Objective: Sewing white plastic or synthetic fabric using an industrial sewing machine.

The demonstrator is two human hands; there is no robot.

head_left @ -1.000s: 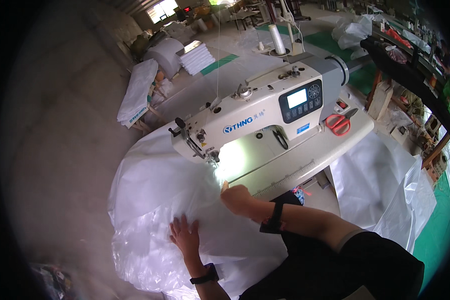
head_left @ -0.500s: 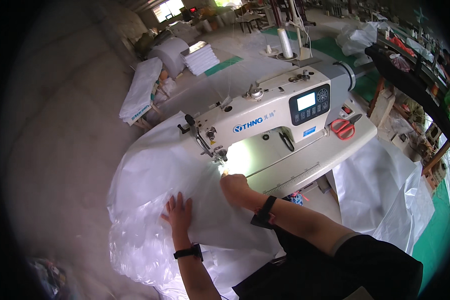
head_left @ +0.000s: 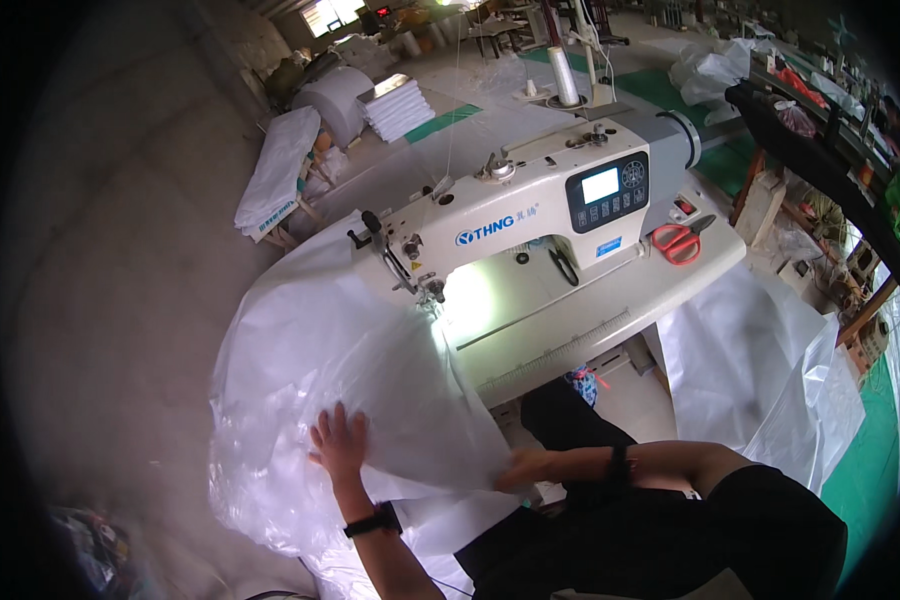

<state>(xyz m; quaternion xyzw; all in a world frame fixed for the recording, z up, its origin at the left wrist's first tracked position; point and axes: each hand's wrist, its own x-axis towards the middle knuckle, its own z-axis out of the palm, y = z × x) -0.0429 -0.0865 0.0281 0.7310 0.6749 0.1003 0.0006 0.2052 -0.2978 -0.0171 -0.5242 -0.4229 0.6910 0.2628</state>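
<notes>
A large sheet of shiny white plastic sheeting (head_left: 300, 330) runs under the needle area of a white sewing machine (head_left: 510, 225) and spills down on the left. My left hand (head_left: 340, 443) lies flat on it, fingers spread. At the sheet's right edge, below the machine bed, my right hand (head_left: 522, 469) is closed on the sheeting; motion blurs its fingertips. The lamp lights the machine bed beside the presser foot (head_left: 432, 292).
Red-handled scissors (head_left: 678, 243) and dark thread snips (head_left: 564, 266) rest on the machine bed. A thread cone (head_left: 565, 80) stands behind it. More white sheeting (head_left: 740, 360) hangs at the right. Farther back are a stack of folded white sheets (head_left: 398, 110) and a large roll (head_left: 335, 105).
My right hand has moved from beside the needle down toward me to the sheet's lower right edge. My left hand has slid slightly left and down. The view has shifted a little.
</notes>
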